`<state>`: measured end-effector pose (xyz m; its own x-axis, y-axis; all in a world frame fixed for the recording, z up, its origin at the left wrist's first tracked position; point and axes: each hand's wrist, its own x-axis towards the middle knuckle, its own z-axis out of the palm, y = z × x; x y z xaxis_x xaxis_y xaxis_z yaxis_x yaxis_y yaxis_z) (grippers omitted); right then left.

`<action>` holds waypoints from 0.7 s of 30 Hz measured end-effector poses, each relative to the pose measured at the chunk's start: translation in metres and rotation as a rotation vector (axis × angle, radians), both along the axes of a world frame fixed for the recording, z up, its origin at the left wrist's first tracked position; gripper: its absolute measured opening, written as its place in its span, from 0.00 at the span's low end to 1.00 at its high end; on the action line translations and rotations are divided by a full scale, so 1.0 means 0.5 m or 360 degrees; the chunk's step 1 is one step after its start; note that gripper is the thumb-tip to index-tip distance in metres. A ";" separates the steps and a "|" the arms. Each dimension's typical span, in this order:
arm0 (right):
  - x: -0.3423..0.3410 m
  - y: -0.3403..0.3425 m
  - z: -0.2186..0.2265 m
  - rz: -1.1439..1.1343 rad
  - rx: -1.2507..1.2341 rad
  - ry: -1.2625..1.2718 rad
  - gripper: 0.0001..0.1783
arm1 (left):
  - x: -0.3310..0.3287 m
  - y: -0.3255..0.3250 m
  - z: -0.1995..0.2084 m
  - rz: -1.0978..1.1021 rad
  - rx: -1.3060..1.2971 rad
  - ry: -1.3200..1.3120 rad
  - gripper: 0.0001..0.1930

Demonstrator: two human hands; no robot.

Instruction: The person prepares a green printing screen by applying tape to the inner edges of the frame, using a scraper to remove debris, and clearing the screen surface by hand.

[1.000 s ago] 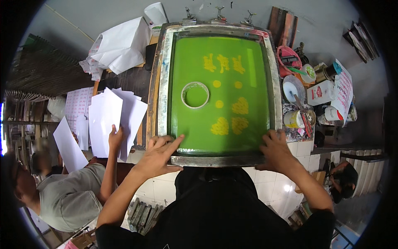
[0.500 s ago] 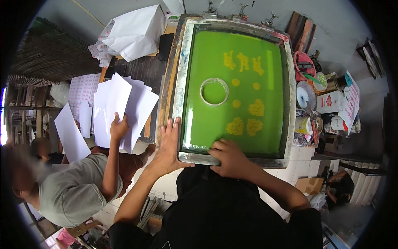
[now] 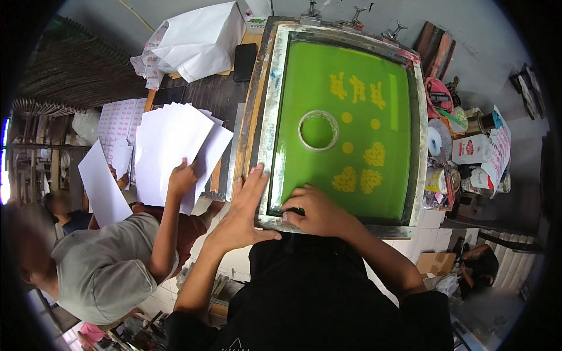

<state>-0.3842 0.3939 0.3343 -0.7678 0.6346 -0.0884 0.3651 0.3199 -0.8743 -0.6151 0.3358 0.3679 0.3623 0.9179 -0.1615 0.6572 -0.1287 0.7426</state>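
Note:
A screen-printing frame (image 3: pixel 282 88) with a green mesh (image 3: pixel 363 64) lies in front of me, its yellow patterns (image 3: pixel 374 154) on the right half. A roll of tape (image 3: pixel 319 148) rests flat on the mesh. My left hand (image 3: pixel 243 213) is open, fingers spread along the outer left side near the close corner, thumb at the near edge. My right hand (image 3: pixel 319 212) is over the near left inside corner of the mesh, fingers curled and thumb drawn toward them. Whatever sits between those fingertips is too small or hidden to name.
On my left, a person in a grey shirt (image 3: pixel 105 263) handles a stack of white sheets (image 3: pixel 167 146). A black phone (image 3: pixel 245 62) lies behind. Metal clamps (image 3: pixel 354 20) line the frame's far edge. Containers (image 3: pixel 468 149) crowd the right side. Another person (image 3: pixel 483 263) sits at the lower right.
My right hand has moved from the near rim into the inside corner, closer to my left hand. The view has shifted slightly. The person's hand on the left has moved on the sheets.

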 end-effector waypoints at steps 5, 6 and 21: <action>-0.019 0.033 -0.003 0.0027 -0.0257 0.0050 0.10 | -0.029 -0.005 0.034 0.0069 -0.0027 0.0019 0.56; -0.026 0.034 -0.008 0.0009 -0.0240 0.0074 0.09 | -0.033 -0.007 0.041 0.0076 -0.0029 0.0050 0.54; -0.038 0.053 -0.017 0.0258 -0.0142 -0.0121 0.08 | -0.026 0.029 0.078 -0.0134 0.0028 0.0325 0.43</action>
